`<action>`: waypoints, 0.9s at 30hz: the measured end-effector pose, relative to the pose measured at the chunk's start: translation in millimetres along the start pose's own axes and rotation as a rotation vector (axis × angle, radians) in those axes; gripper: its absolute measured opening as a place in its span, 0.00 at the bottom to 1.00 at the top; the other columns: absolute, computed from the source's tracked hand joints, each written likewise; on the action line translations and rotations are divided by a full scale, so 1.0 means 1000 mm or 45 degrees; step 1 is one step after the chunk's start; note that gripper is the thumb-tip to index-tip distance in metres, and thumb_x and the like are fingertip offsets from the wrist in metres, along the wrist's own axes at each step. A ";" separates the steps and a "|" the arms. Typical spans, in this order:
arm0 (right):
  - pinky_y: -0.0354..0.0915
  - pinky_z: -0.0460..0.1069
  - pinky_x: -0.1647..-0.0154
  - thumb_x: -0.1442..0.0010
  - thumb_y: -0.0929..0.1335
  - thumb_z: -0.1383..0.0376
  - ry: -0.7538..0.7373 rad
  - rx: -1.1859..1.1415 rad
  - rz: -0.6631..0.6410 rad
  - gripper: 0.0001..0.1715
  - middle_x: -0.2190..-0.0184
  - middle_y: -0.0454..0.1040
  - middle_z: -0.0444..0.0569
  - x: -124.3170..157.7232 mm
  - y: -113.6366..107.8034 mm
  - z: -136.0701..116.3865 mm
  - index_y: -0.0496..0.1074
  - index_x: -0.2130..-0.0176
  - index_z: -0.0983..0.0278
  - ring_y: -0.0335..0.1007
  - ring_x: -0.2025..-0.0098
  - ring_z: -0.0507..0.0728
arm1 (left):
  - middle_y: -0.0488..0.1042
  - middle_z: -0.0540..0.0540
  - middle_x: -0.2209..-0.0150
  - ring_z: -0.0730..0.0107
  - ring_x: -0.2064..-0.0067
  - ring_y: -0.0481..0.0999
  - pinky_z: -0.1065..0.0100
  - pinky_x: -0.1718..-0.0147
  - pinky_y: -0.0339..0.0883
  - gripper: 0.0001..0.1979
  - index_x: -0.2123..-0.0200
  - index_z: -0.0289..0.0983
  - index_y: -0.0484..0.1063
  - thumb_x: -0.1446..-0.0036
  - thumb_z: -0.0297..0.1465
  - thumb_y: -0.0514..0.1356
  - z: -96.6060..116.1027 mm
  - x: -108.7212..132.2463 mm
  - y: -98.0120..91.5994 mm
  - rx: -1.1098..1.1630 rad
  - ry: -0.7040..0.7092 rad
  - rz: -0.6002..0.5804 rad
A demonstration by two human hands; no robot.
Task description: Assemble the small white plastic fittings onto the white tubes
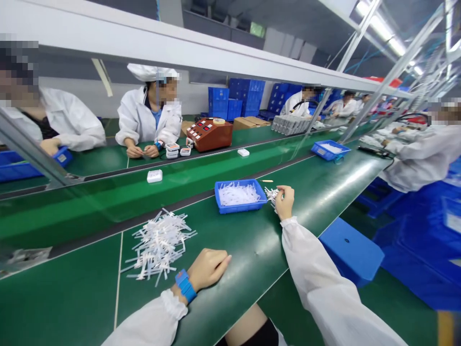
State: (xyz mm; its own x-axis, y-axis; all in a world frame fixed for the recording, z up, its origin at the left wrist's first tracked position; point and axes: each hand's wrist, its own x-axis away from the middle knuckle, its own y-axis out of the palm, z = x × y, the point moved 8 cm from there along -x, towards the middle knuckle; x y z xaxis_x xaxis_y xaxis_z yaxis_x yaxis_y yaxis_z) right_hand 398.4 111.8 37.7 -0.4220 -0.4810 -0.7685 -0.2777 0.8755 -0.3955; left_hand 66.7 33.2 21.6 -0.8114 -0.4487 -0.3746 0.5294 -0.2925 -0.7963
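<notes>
My right hand (285, 201) reaches to a small heap of short white pieces (272, 194) on the green bench, its fingers curled together at the heap's edge. Whatever lies between those fingertips is too small to name. Beside that heap is a blue tray (239, 208) full of thin white strips (238, 194). My left hand (209, 267), with a blue band (186, 285) at the wrist, lies closed on the bench, its fingers folded under and their inside hidden. To its left spreads a loose pile of white strips with small white parts on them (160, 242).
A green conveyor belt (201, 170) runs behind the bench, carrying white cases (154, 176). Beyond it, a co-worker (149, 110) sits by a brown control box (210, 134). Another blue tray (329, 150) stands farther right. A blue stool (351, 247) is beside the bench.
</notes>
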 end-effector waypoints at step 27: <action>0.53 0.56 0.52 0.34 0.60 0.59 -0.043 0.045 0.166 0.14 0.63 0.71 0.54 0.019 -0.025 -0.035 0.68 0.62 0.65 0.65 0.57 0.61 | 0.65 0.49 0.79 0.72 0.77 0.66 0.70 0.73 0.57 0.20 0.76 0.38 0.65 0.33 0.33 0.44 -0.003 -0.003 -0.001 0.009 -0.119 0.007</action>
State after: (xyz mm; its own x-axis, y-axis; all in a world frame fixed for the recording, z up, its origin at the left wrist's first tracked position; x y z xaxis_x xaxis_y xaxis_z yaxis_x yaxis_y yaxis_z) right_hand 367.0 79.0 51.1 -0.4229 -0.3614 -0.8310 -0.1911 0.9320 -0.3080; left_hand 67.7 37.2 22.6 -0.7822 -0.5268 -0.3326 0.5354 -0.2956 -0.7912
